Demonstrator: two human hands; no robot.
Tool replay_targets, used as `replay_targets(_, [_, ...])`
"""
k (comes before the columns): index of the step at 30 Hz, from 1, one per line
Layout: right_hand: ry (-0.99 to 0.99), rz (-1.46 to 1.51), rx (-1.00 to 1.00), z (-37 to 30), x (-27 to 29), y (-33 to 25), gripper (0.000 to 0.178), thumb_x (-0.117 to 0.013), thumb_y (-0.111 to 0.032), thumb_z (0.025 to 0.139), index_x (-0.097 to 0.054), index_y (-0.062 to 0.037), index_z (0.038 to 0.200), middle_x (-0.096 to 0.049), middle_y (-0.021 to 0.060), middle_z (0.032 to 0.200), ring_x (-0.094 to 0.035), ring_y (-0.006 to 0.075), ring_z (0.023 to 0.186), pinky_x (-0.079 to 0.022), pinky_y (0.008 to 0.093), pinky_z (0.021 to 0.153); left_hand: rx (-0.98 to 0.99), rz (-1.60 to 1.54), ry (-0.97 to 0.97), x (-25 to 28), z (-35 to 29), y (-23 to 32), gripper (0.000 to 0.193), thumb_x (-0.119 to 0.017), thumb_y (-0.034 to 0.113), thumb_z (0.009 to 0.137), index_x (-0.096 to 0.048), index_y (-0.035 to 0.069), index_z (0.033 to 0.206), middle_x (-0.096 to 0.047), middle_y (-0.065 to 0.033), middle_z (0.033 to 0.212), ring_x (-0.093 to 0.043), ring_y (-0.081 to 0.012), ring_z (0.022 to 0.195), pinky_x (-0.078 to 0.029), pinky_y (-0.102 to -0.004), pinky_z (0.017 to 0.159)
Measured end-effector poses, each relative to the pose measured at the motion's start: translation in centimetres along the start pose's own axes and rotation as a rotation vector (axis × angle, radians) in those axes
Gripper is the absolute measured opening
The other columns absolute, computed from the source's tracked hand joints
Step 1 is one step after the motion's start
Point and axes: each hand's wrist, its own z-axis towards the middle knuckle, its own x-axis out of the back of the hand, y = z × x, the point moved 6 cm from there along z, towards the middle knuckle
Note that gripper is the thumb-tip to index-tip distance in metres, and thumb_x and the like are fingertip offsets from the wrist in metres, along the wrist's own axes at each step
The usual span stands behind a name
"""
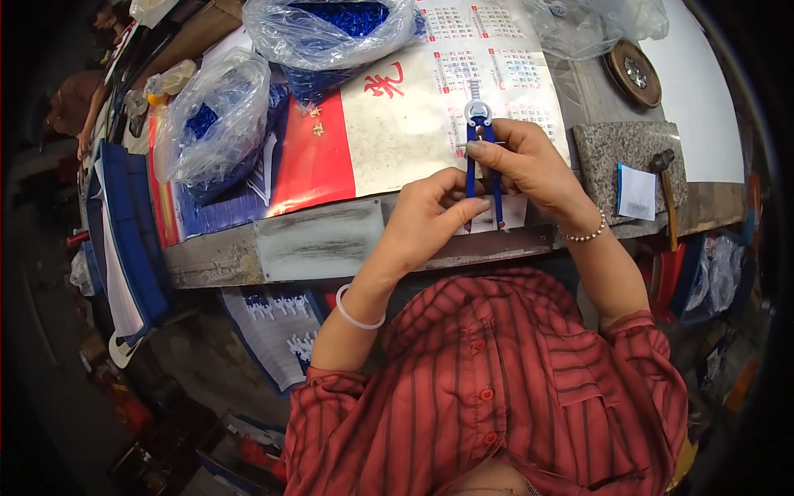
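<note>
A blue compass [471, 168] with a pale grey head is held by both hands above the near edge of the table [207, 263], its head pointing away from the person and its legs slightly apart. The upper part of the legs, just below the head, is pinched between the thumb and fingers of the right hand [533, 169]. Lower down, the legs are pinched by the left hand [430, 211], its thumb laid across them.

Much of the table is covered by a printed calendar sheet [405, 149]. Beyond the left hand, small blue pieces are held in two clear plastic bags, one nearer [219, 132] and one farther [331, 41]. To the right, a small packet [637, 194] and a hammer [667, 198] are supported by a speckled stone slab [600, 153], the hammer's handle reaching past its near edge. Beyond the slab, a round brown dish [633, 74] is seen.
</note>
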Motion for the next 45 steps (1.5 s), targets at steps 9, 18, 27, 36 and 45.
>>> replay_targets(9, [0.029,0.005,-0.022,1.2,0.4,1.4,0.026,-0.06,-0.031,0.089,-0.061,-0.0052,0.087,-0.054,-0.0043,0.068,-0.041,-0.0003,0.048,-0.031,0.0152,0.041,-0.027,0.364,0.109,0.8,0.2,-0.4,0.015,-0.064,0.006,0.082,-0.061,-0.003,0.094,-0.062,-0.005,0.072,-0.057,-0.0076,0.064,-0.047,-0.0221,0.058])
replay_targets(18, [0.054,0.019,0.008,1.2,0.5,1.2,0.025,-0.062,-0.029,0.088,-0.061,-0.0046,0.087,-0.053,-0.0049,0.067,-0.04,-0.0004,0.048,-0.03,0.015,0.041,-0.143,0.477,0.194,0.6,0.3,-0.1,0.013,-0.064,0.005,0.081,-0.061,-0.002,0.092,-0.064,-0.0089,0.069,-0.06,-0.0108,0.062,-0.048,-0.0246,0.058])
replay_targets(27, [0.044,0.103,0.027,1.2,0.5,1.2,0.017,-0.067,-0.021,0.084,-0.061,-0.0055,0.089,-0.054,-0.0055,0.068,-0.041,-0.0003,0.051,-0.031,0.0152,0.043,-0.153,0.566,0.205,0.6,0.3,0.2,0.012,-0.064,0.006,0.08,-0.06,-0.002,0.089,-0.063,-0.0103,0.068,-0.06,-0.0141,0.061,-0.047,-0.0269,0.058])
replay_targets(36, [0.058,-0.018,0.069,1.6,0.8,1.2,0.022,-0.068,-0.021,0.083,-0.059,-0.0045,0.094,-0.053,-0.0057,0.068,-0.043,-0.0002,0.052,-0.032,0.0155,0.044,-0.119,0.475,0.213,0.5,0.3,0.3,0.018,-0.066,0.011,0.077,-0.057,-0.002,0.087,-0.06,-0.019,0.077,-0.06,-0.0338,0.068,-0.045,-0.0391,0.061])
replay_targets(45, [0.063,-0.04,0.093,1.3,0.8,1.2,0.025,-0.066,-0.021,0.084,-0.059,-0.0033,0.1,-0.052,-0.0059,0.068,-0.043,-0.0003,0.051,-0.033,0.0151,0.044,-0.119,0.482,0.205,0.5,0.3,0.2,0.018,-0.066,0.011,0.077,-0.058,-0.001,0.087,-0.06,-0.0187,0.076,-0.06,-0.0332,0.068,-0.046,-0.0388,0.061])
